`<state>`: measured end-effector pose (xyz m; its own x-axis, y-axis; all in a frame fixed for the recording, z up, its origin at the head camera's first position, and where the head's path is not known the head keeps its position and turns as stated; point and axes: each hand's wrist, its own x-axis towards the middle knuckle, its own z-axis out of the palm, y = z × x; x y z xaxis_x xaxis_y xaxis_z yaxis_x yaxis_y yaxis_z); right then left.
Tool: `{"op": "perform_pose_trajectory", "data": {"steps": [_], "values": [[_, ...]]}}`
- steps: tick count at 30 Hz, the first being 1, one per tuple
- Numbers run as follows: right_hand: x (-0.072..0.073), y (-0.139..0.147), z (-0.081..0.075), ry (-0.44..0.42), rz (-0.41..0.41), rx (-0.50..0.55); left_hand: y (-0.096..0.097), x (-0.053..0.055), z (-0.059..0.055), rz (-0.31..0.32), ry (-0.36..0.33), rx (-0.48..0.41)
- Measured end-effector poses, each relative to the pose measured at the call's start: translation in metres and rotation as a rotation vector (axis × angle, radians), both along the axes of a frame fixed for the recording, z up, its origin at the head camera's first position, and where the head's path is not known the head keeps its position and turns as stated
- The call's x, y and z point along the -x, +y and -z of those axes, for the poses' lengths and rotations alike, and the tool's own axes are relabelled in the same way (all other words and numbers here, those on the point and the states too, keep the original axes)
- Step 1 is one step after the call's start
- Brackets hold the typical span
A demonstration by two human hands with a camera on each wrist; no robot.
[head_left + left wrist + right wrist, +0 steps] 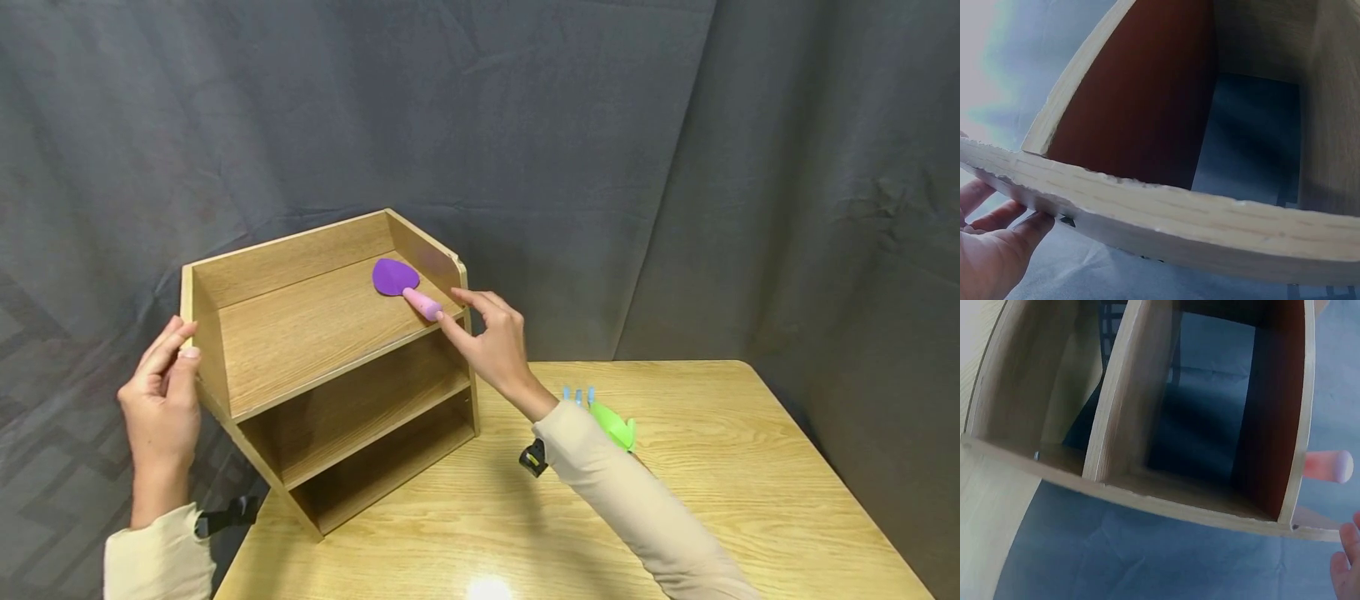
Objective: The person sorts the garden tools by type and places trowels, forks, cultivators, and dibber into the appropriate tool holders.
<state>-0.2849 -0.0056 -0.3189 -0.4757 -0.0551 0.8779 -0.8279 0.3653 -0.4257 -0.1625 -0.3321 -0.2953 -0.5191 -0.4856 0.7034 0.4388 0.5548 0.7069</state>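
A small wooden shelf unit (300, 333) stands on the table, angled. On its top board lies a toy trowel with a purple blade (394, 277) and a pink handle (423, 305); the handle end juts past the front edge in the right wrist view. My left hand (161, 400) rests its fingertips and thumb against the outer face of the left side panel (1166, 206). Beside the right side panel, my right hand (491, 342) has its thumb at the handle's end and its fingers by the panel's rim, with a gap between thumb and fingers.
Behind my right forearm on the table (750, 467) lie a light green toy tool (613, 425) and a blue-pronged piece (578, 396), partly hidden by the sleeve. Dark grey curtain (562, 167) hangs behind the table. Two open compartments (382, 408) face forward under the top board.
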Motion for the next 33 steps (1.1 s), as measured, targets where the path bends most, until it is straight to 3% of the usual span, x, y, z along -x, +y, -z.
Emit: {"op": "perform_pose_trajectory", "data": {"steps": [6,13,26,33], "values": [[-0.004,0.008,0.0,0.053,0.019,-0.06,-0.001,0.0,-0.001,0.012,-0.01,-0.014],[-0.008,0.016,0.003,0.052,0.033,-0.103,-0.001,0.0,-0.002,0.013,-0.005,-0.026],[-0.017,0.038,0.004,0.049,0.013,-0.093,0.001,0.0,0.0,-0.034,-0.025,0.007],[-0.023,0.052,0.011,0.006,-0.003,-0.077,0.003,-0.001,0.0,-0.055,-0.014,0.008]]}}
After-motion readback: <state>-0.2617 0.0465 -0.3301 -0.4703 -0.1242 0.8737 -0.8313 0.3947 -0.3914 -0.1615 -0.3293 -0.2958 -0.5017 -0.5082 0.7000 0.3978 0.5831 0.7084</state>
